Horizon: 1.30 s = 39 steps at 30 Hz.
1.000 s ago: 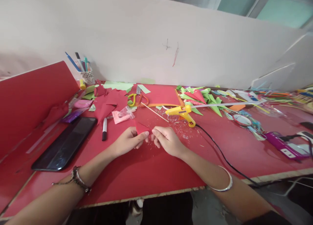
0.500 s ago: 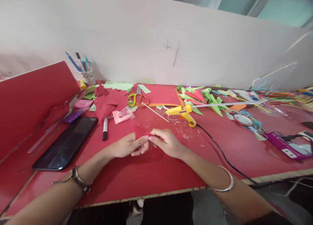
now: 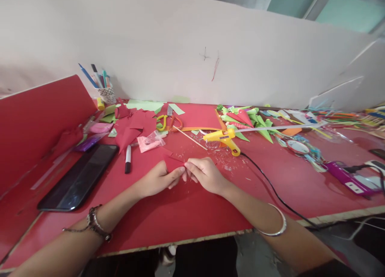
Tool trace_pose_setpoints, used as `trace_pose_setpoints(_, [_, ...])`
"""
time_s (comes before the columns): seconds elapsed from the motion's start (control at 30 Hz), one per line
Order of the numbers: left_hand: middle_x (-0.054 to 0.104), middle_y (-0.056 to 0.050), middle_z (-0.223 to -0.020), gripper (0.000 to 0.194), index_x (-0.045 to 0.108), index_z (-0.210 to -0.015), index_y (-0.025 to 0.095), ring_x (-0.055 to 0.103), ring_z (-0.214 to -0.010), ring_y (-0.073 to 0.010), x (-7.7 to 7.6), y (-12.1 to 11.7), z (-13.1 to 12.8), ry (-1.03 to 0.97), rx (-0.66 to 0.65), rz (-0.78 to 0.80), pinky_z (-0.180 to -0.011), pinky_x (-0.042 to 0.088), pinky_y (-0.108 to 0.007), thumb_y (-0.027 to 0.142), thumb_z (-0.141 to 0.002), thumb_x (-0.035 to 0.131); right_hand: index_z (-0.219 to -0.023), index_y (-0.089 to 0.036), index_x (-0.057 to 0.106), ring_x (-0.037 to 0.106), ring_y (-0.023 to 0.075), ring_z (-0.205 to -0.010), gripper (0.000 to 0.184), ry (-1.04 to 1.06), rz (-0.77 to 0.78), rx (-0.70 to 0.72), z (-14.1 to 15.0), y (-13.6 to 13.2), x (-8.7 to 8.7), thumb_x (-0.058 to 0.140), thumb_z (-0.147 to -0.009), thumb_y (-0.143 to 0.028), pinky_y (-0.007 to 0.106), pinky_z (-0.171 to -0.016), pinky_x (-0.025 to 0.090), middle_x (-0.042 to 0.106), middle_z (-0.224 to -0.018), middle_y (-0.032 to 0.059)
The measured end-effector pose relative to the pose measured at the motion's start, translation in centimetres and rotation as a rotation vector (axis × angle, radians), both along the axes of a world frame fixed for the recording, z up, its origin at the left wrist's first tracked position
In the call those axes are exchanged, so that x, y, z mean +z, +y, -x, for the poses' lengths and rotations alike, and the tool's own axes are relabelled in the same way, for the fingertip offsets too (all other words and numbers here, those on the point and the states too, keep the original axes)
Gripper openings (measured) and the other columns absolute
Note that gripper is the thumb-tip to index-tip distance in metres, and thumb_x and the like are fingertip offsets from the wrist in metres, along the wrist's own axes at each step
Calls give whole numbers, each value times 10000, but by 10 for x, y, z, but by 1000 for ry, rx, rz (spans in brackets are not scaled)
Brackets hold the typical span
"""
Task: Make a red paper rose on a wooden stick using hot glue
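Observation:
Between both hands is a piece of red paper (image 3: 173, 163), partly rolled or folded to a point. My left hand (image 3: 159, 178) is closed on its left side, with the thumb laid along the near edge. My right hand (image 3: 206, 173) pinches the paper's right tip between thumb and fingers. The fingertips of the two hands nearly meet. Part of the paper is hidden behind the fingers. Just beyond my right hand lies a yellow hot glue gun (image 3: 224, 139) with a long glue stick in its back. A capped marker (image 3: 128, 159) lies beyond my left wrist.
A black phone (image 3: 78, 177) lies on the red table (image 3: 168, 225) at left. Behind are red paper scraps (image 3: 136, 124), scissors (image 3: 162, 123) and a pen cup (image 3: 106, 95). Green and red paper cones (image 3: 255, 122) are piled at back right. The glue gun's black cord (image 3: 270, 182) runs toward a purple power strip (image 3: 351, 180).
Both hands stay on the red paper. The left fingers have curled in closer beneath it and the right fingers have shifted slightly at the tip. The view has moved a little.

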<state>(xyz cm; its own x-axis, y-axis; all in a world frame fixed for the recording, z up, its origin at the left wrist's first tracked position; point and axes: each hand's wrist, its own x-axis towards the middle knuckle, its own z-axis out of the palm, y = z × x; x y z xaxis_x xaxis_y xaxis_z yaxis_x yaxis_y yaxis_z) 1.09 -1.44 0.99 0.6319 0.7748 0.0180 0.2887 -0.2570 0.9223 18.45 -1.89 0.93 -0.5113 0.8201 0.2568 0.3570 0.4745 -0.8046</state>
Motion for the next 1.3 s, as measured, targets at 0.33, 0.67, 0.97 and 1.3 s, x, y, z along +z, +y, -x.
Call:
trace_pose_setpoints(0.33, [371,56,-342,483,445,-454,136,312,-335,-35,-1,5,2,53,37,-81,-382,270,-160,406,-846,362,-656,-173,472,459,67,-473,333,37,68,36,0,1,-3,295,-892,-329,194,-521,369,460,-502,-41])
trace_pose_setpoints(0.67, [392,58,-358,435,455,-509,132,336,-356,-41,-1,11,7,32,67,-82,-415,304,-167,389,-846,359,-679,-177,456,487,78,-550,306,5,32,64,2,0,-3,268,-900,-275,211,-589,375,503,-581,-22])
trace_pose_setpoints(0.97, [426,61,-431,322,498,-606,136,389,-408,-55,-4,8,5,-8,147,-101,-432,333,-167,383,-801,425,-645,-169,453,469,65,-460,298,-19,96,67,0,-2,-2,305,-891,-251,186,-543,376,471,-470,-50])
trace_pose_setpoints(1.3, [358,66,-446,391,418,-543,151,350,-416,-52,-1,6,4,33,37,-132,-440,327,-168,358,-860,320,-649,-167,449,441,55,-432,276,27,148,114,0,0,-3,320,-884,-230,170,-510,367,466,-454,-54])
